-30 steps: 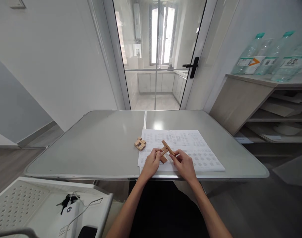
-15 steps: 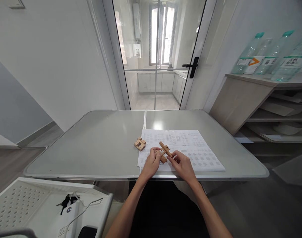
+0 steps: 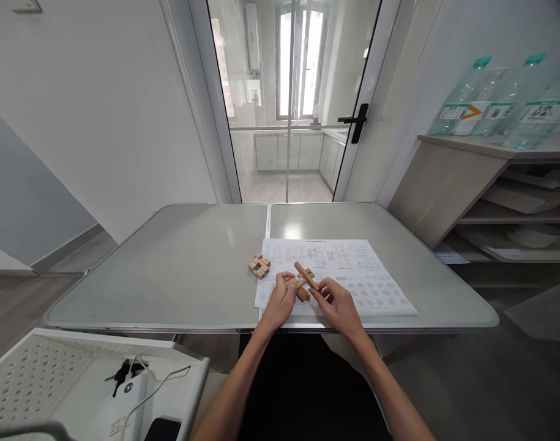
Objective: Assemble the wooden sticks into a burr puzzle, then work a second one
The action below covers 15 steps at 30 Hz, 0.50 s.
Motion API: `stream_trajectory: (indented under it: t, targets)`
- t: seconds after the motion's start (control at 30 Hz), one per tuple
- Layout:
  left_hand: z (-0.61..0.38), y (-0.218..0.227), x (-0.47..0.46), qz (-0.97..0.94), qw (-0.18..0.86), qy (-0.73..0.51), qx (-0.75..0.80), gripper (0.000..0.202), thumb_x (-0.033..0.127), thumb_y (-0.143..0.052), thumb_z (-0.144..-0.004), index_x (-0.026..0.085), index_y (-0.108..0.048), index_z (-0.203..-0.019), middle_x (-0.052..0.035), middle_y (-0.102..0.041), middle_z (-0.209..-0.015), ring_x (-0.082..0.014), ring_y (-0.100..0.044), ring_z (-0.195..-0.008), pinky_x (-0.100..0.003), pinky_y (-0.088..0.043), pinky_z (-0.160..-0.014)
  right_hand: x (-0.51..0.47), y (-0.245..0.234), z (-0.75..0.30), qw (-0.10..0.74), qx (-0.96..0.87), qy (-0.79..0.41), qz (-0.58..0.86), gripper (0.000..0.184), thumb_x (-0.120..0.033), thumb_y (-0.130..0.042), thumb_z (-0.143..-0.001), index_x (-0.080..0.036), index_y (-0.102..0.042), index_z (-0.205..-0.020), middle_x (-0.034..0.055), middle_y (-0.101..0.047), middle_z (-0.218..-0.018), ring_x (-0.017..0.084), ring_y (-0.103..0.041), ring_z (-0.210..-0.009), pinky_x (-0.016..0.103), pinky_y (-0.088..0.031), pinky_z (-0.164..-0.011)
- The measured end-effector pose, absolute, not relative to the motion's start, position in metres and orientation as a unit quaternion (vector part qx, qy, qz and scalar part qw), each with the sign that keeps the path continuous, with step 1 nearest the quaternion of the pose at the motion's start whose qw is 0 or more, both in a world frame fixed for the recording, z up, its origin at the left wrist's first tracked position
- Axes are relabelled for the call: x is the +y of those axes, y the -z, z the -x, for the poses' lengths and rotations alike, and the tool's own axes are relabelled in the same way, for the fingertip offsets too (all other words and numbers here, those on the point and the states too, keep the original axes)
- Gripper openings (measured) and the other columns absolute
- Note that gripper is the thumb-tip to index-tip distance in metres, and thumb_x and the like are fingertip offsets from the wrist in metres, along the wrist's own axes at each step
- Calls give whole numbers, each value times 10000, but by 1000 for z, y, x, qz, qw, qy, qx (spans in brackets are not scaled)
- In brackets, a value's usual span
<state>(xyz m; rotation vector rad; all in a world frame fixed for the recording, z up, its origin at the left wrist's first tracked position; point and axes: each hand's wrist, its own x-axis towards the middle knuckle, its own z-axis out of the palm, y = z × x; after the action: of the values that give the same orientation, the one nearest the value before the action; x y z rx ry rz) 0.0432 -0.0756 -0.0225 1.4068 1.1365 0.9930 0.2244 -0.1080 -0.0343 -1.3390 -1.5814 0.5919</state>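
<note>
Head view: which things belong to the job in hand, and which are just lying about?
In the job:
wooden puzzle pieces, held by left hand and right hand;
printed sheet beneath them;
probably the wooden block cluster at the sheet's left edge.

Lying about:
keys;
white power bank;
black phone;
plastic bottles.

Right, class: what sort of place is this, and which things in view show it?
Probably a home or small office: a table stands before a glass door with low cabinets behind it, and bottles stand on a shelf unit.
</note>
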Motion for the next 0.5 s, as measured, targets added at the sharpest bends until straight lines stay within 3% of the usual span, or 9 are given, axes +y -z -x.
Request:
stream_trajectory:
  t: [0.17,0.37,0.5]
  targets:
    - [-43,23,-76,-613,500,-413,452,431,599,-495,-987,197,-472,-1140,29,-593,-714,-160,-554,-661,-288,-430,-685,-106,40,-226,504,-600,-215,583,350,-550,-586,-959,-221,-597,-841,9,-686,-723,158,-604,-556,262,-446,-545]
    - [-42,23,-74,-661,479,-366,447,538,680,-405,-992,189,-570,-844,10,-530,-651,-157,-533,-618,-280,-405,-614,-105,41,-228,509,-584,-198,601,344,-541,-599,-958,-214,-629,-854,-3,-665,-667,159,-592,-535,271,-450,-580]
    - [-42,24,-74,-673,462,-361,450,570,685,-382,-996,189,-572,-790,5,-518,-639,-151,-519,-596,-279,-389,-592,-104,42,-227,483,-612,-213,590,337,-503,-537,-996,-203,-674,-925,24,-702,-729,179,-622,-588,280,-461,-606]
